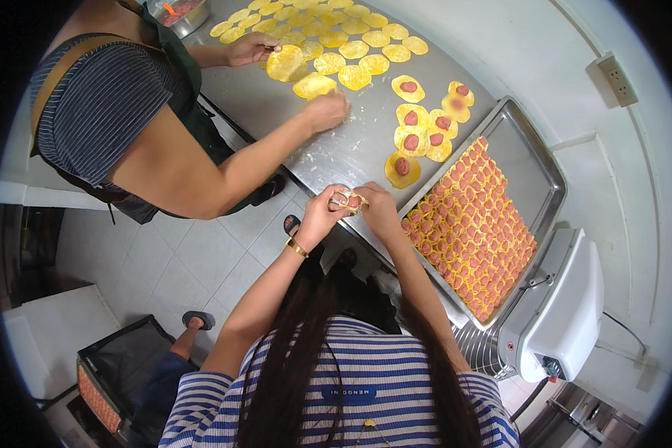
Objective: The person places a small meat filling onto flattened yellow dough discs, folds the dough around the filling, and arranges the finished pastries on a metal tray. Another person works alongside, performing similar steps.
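A steel worktop [351,149], dusted with flour, runs along a white wall that carries a socket [618,79]; pale floor tiles [194,261] lie below. Yellow wrappers [328,41] cover its far end, some topped with pink filling. A metal tray [530,164] holds rows of finished dumplings [470,224], beside a white machine [567,313]. The left hand [322,213] and right hand [377,209] pinch one dumpling [349,200] together over the worktop's edge, seemingly half-folded. A co-worker's hand [325,112] presses a wrapper.
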Demonstrator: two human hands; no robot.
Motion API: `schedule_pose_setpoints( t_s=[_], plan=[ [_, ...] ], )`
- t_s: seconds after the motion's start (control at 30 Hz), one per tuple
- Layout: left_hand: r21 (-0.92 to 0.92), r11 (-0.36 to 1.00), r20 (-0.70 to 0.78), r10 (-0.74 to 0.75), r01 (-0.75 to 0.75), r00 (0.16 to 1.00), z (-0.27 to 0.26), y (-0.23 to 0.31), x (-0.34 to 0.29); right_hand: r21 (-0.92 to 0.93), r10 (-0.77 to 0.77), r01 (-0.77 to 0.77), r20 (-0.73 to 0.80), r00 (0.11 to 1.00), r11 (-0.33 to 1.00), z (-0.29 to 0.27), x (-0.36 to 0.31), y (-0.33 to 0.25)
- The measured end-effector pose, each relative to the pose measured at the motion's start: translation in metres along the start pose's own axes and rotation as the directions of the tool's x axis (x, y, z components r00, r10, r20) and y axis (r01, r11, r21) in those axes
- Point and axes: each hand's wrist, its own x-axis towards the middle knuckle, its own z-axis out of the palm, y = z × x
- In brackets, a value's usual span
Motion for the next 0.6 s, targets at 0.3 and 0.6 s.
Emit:
schedule_pose_setpoints(
  t_s=[0.3, 0.6],
  plan=[
    [0.149, 0.988, 0.09, 0.03, -0.043, 0.995, 0.0, 0.006, 0.014, -0.109, 0.048, -0.047, 0.003, 0.999, 0.993, -0.002, 0.0, -0.004],
    [0.188, 0.974, 0.149, 0.097, -0.124, 0.984, -0.004, 0.008, 0.018, -0.076, 0.079, -0.081, -0.017, 0.997, 0.994, -0.003, -0.001, -0.001]
  ],
)
